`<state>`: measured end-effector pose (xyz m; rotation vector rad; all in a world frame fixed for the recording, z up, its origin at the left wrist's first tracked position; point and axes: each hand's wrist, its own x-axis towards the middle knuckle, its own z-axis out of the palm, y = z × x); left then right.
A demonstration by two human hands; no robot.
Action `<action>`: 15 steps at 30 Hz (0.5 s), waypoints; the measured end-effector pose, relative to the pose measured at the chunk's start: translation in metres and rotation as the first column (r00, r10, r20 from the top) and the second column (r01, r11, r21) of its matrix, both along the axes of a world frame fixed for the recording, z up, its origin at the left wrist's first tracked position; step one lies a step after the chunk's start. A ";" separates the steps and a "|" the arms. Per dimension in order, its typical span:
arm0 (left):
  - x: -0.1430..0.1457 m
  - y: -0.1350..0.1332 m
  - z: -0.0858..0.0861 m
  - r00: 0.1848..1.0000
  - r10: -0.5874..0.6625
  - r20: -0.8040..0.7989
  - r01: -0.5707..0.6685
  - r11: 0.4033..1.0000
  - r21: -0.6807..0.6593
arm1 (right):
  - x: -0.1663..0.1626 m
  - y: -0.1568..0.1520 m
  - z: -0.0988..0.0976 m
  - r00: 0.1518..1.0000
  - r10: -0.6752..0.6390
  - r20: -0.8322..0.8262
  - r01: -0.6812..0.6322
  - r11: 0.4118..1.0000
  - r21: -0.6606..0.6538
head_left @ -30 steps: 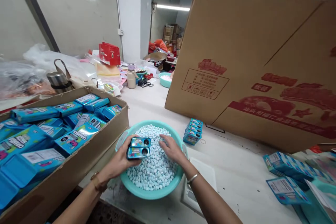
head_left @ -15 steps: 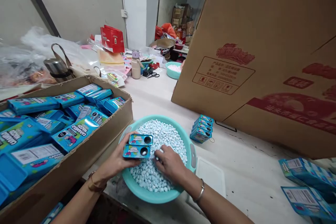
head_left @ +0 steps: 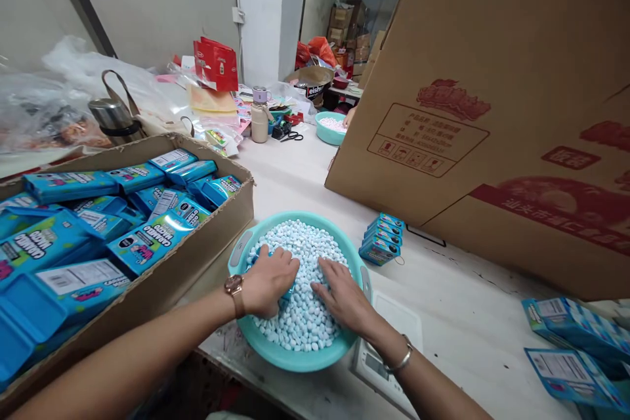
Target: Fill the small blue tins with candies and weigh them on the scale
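A turquoise basin (head_left: 295, 362) full of small pale blue-and-white candies (head_left: 301, 335) sits at the table's front edge. My left hand (head_left: 270, 281), with a watch on its wrist, is wrapped from above round blue candy boxes (head_left: 287, 295) pressed down into the candies. Most of those boxes is covered by the hand, and their openings are out of sight. My right hand (head_left: 343, 292) lies on the candies at the basin's right side, fingers stretched and slightly apart, facing the boxes. Nothing shows in its grasp.
An open carton (head_left: 197, 252) of blue candy boxes stands at left. Beyond the basin is a small row of boxes (head_left: 381, 239); more boxes (head_left: 566, 367) lie far right. A white scale (head_left: 381, 367) sits under my right forearm. A large cardboard box (head_left: 472, 111) leans at right.
My left hand has turned the two boxes over from facing up to pressed down in the candies. My right hand has opened from a pinch and moved slightly right.
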<state>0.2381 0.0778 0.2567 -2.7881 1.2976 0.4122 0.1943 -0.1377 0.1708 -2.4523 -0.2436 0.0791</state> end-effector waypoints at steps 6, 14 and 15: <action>-0.006 -0.017 -0.020 0.997 0.082 0.004 -0.081 0.985 -0.152 | 0.012 0.017 -0.025 0.944 -0.309 -0.119 0.331 0.869 0.369; -0.018 -0.026 -0.037 0.920 0.377 -0.109 -0.387 0.827 -0.409 | 0.042 0.048 -0.009 0.827 -0.423 -0.370 0.465 0.146 0.873; -0.019 -0.025 -0.038 0.901 0.412 -0.133 -0.426 0.790 -0.440 | 0.044 0.049 -0.001 0.837 -0.426 -0.344 0.440 0.150 0.885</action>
